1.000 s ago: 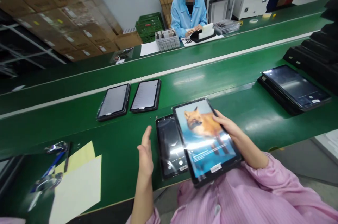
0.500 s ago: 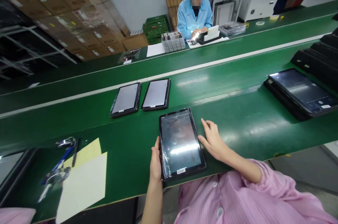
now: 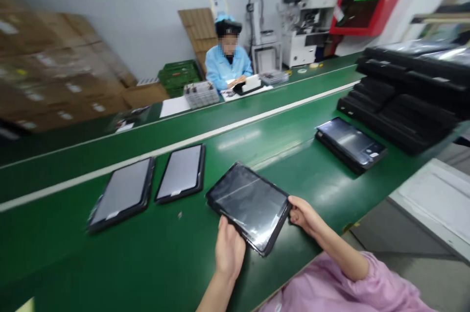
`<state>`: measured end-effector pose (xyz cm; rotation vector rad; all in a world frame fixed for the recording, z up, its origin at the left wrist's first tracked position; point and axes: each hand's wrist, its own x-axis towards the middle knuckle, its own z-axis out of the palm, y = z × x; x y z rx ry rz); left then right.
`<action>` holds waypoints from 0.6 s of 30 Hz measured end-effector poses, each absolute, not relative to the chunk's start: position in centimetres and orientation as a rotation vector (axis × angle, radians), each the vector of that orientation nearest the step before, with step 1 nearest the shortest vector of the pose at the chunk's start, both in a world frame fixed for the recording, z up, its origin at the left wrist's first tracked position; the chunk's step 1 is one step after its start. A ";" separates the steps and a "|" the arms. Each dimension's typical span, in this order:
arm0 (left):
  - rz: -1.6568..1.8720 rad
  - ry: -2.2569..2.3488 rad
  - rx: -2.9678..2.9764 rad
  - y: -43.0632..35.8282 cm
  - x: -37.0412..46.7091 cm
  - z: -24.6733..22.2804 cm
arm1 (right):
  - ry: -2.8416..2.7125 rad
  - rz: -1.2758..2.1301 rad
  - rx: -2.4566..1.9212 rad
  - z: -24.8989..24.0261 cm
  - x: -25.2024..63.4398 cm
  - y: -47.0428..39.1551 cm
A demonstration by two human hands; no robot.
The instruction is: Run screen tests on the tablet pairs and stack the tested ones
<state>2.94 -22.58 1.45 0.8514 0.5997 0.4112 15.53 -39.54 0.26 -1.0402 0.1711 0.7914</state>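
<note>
"When you compared it with half a second earlier, what was different?"

"The held tablet had been turned slantwise; before, it pointed lengthwise away from the person, and the right hand was apart from it. Also the view had swung, so only a corner of the yellow paper remained."

"How many tablets did you count?"

"Four: the held one, between both hands over the green bench; two pale-screened tablets to its left; and one dark-screened tablet to its right, near a stack of black cases."

"And how were the hands?"

"Both were partly closed. The left hand gripped the near long edge; the right hand pinched the right corner, its fingers curled. Whether the tablet touched the bench, I could not tell."
</note>
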 end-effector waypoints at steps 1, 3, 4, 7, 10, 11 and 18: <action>0.377 0.599 0.856 -22.0 3.4 1.1 | 0.178 0.733 -1.014 0.5 16.6 -39.6; 0.335 0.645 0.916 -19.9 4.2 -0.1 | 0.177 0.581 -0.978 0.8 18.5 -40.0; 0.336 0.692 0.994 -18.4 4.7 -0.8 | 0.183 0.492 -0.980 1.0 19.3 -40.3; 0.536 0.843 1.460 -13.6 6.4 -2.2 | 0.248 0.270 -1.064 0.9 20.6 -41.7; 0.538 0.679 1.892 -10.4 7.6 -2.0 | 0.213 0.343 -1.160 0.2 19.9 -42.0; 0.475 0.616 1.958 -10.0 7.9 -1.8 | 0.163 0.398 -1.173 -0.1 19.3 -41.8; 0.454 0.673 2.004 -10.8 8.2 -1.6 | -0.026 0.360 -1.396 -0.8 14.4 -38.9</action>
